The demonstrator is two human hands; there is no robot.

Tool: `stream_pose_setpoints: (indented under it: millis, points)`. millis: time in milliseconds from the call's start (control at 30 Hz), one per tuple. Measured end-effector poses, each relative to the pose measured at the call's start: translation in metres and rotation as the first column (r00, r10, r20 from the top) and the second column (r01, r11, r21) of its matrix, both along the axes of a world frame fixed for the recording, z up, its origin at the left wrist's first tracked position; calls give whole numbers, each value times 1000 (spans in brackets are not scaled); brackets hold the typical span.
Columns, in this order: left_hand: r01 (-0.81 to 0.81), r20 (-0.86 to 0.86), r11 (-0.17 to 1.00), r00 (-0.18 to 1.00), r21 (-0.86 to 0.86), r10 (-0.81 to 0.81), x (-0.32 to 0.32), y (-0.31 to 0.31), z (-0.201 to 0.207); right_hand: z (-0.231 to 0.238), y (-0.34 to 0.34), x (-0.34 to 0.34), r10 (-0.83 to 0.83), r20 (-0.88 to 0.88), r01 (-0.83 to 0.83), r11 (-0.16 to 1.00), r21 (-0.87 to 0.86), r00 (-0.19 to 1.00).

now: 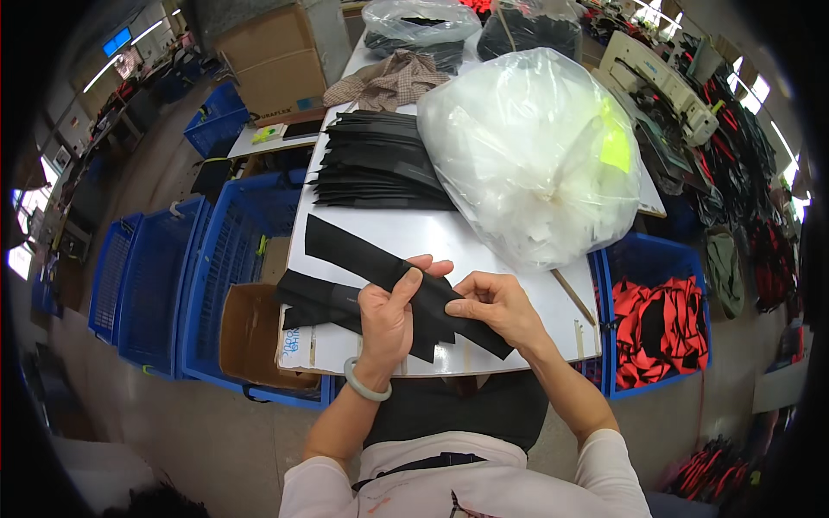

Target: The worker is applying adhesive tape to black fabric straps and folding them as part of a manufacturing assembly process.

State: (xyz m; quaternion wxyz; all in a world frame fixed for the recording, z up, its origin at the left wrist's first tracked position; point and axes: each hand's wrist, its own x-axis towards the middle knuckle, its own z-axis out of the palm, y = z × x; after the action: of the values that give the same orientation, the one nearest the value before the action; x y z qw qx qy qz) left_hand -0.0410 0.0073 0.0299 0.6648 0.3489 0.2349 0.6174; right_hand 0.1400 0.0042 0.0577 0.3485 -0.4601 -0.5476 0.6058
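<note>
A long black fabric strip (354, 250) runs slantwise between my hands above the near part of the white table. My left hand (393, 315), with a pale bangle on its wrist, pinches the strip near its middle between thumb and fingers. Toward the strip's lower right end, my right hand (496, 306) grips it with the thumb on top. Several more black strips (324, 300) lie under and beside my left hand, their ends partly hidden by it. Farther back on the table is a layered stack of black strips (376, 164).
A big clear plastic bag of white material (535, 164) covers the table's right side, beside a wooden stick (574, 296). Blue crates stand on both sides; the right one holds red and black pieces (661, 332). In the left crate is an open cardboard box (250, 332). A checked cloth (389, 80) lies behind the stack.
</note>
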Motion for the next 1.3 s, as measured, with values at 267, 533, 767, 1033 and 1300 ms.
stream_pose_setpoints:
  millis: [267, 533, 767, 1033, 1300]
  points:
    - [-77, 12, 988, 997, -134, 79, 44, -24, 30, -15, -43, 31, -159, -74, 160, 987, 2, 984]
    - [-164, -172, 986, 971, 16, 164, 54, -15, 11, -19, -52, 40, -130, -21, 131, 980, 147, 991]
    - [-131, 36, 981, 990, -142, 137, 76, -12, 16, -41, -48, 24, -417, -27, 407, 868, 285, 908]
    - [77, 290, 960, 957, -270, 5, 70, 8, -5, -49, -46, 16, -618, 93, 342, 547, 764, 781]
    - [217, 367, 934, 924, -285, -102, 83, 11, -3, -46, -50, 24, -566, 21, 489, 729, 480, 824]
